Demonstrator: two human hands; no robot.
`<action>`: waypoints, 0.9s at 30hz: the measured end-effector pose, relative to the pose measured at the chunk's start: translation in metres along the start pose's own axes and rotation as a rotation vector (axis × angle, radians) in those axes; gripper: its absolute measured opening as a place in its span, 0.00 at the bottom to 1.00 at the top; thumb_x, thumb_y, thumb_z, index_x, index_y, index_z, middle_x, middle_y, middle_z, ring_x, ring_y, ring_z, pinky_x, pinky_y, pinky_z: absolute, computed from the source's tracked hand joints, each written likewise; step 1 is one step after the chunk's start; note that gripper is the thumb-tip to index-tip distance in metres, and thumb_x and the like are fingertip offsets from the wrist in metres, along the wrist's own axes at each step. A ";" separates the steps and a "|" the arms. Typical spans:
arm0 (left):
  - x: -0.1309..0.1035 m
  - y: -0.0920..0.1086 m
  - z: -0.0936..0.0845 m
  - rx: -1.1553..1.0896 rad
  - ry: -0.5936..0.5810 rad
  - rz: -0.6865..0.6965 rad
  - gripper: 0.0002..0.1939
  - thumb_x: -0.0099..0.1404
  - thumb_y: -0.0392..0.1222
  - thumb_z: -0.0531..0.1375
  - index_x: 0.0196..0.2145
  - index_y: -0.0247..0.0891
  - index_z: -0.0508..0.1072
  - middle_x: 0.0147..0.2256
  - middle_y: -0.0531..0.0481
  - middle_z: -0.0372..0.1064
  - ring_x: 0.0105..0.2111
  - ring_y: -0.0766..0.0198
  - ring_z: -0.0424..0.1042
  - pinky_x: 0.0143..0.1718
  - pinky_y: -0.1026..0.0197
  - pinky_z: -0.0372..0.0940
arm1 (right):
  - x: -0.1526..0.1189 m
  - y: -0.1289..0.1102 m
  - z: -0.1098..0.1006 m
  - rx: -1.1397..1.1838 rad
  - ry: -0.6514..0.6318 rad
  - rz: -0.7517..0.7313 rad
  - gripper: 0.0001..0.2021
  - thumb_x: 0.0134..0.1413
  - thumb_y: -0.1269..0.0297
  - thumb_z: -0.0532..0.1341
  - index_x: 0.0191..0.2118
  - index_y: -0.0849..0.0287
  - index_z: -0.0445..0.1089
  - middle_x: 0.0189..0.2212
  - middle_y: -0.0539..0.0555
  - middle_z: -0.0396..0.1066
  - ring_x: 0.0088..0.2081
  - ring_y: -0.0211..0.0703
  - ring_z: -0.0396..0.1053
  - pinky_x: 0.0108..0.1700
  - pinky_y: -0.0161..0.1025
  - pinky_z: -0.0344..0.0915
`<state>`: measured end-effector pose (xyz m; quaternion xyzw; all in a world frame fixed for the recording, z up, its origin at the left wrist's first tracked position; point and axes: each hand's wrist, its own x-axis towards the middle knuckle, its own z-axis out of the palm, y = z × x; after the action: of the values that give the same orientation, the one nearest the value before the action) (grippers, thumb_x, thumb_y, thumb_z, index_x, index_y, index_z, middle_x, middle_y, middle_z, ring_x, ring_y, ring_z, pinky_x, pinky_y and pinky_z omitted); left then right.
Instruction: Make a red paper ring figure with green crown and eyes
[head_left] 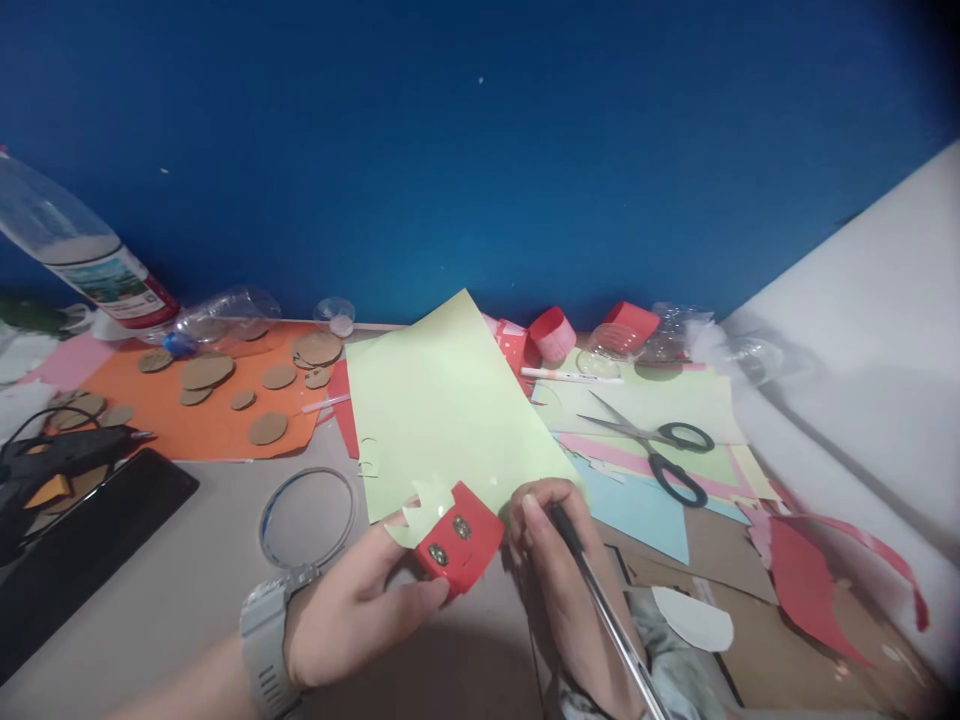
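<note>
Grey table (225,520), red paper (482,541), pen (609,612) — end cropped

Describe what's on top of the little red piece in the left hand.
The red piece bears two dark, shiny spots, a short dark mark and, at its top edge, jagged pale green paper. Whatever the left hand and that paper cover can't be seen.

You're at a craft workspace, by the look of it; whether it sits in a home, a school or a studio, you can't tell. Your grey tabletop (225,600) meets a blue wall (480,150) on the far side. Coloured paper sheets (457,400) and black-handled scissors (645,435) mark paper work, as do the cut cardboard discs (207,372) at left. Near them, at the left edge, you have a glue gun (67,455).
</note>
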<state>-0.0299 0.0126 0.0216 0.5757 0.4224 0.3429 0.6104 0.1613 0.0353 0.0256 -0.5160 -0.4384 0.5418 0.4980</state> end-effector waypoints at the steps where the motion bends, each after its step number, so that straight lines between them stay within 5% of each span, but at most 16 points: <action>1: -0.001 0.000 0.000 -0.002 0.010 -0.012 0.11 0.70 0.44 0.56 0.45 0.36 0.71 0.42 0.43 0.71 0.42 0.57 0.68 0.47 0.57 0.65 | 0.001 0.000 -0.001 -0.013 0.001 0.004 0.12 0.61 0.52 0.61 0.33 0.54 0.64 0.25 0.46 0.63 0.26 0.38 0.59 0.28 0.35 0.59; 6: 0.005 0.002 0.004 0.177 0.050 -0.022 0.11 0.69 0.43 0.56 0.41 0.35 0.74 0.40 0.42 0.73 0.42 0.54 0.70 0.48 0.55 0.65 | 0.000 -0.006 -0.005 -0.040 -0.068 0.036 0.11 0.60 0.52 0.62 0.37 0.52 0.63 0.46 0.52 0.72 0.47 0.46 0.69 0.49 0.42 0.64; 10: 0.014 0.008 0.009 0.244 0.094 -0.049 0.12 0.68 0.46 0.58 0.38 0.34 0.74 0.36 0.44 0.74 0.40 0.54 0.72 0.43 0.58 0.67 | -0.005 -0.008 -0.003 0.029 -0.100 -0.014 0.07 0.62 0.56 0.61 0.36 0.50 0.63 0.49 0.52 0.71 0.52 0.48 0.68 0.51 0.43 0.64; 16: 0.011 0.005 0.008 0.233 0.093 -0.038 0.13 0.69 0.48 0.57 0.42 0.35 0.72 0.40 0.42 0.75 0.40 0.56 0.72 0.43 0.59 0.67 | -0.001 0.010 -0.011 0.083 -0.021 -0.155 0.12 0.63 0.50 0.58 0.33 0.52 0.66 0.27 0.48 0.59 0.28 0.41 0.57 0.32 0.37 0.57; 21: 0.007 0.006 0.006 0.302 0.053 -0.042 0.10 0.67 0.46 0.56 0.39 0.35 0.70 0.38 0.43 0.72 0.39 0.56 0.70 0.44 0.57 0.67 | 0.000 0.013 -0.013 0.257 -0.041 -0.042 0.14 0.64 0.47 0.53 0.41 0.49 0.68 0.32 0.48 0.58 0.32 0.41 0.58 0.35 0.37 0.58; 27: 0.009 0.010 0.005 0.346 0.010 -0.006 0.07 0.67 0.42 0.55 0.35 0.37 0.69 0.35 0.46 0.69 0.35 0.59 0.68 0.42 0.59 0.66 | -0.003 0.011 -0.010 0.278 -0.040 -0.004 0.13 0.63 0.48 0.57 0.34 0.52 0.66 0.27 0.47 0.56 0.27 0.40 0.54 0.30 0.36 0.55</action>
<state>-0.0213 0.0193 0.0303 0.6690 0.4801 0.2660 0.5012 0.1704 0.0306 0.0139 -0.4303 -0.3701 0.6064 0.5569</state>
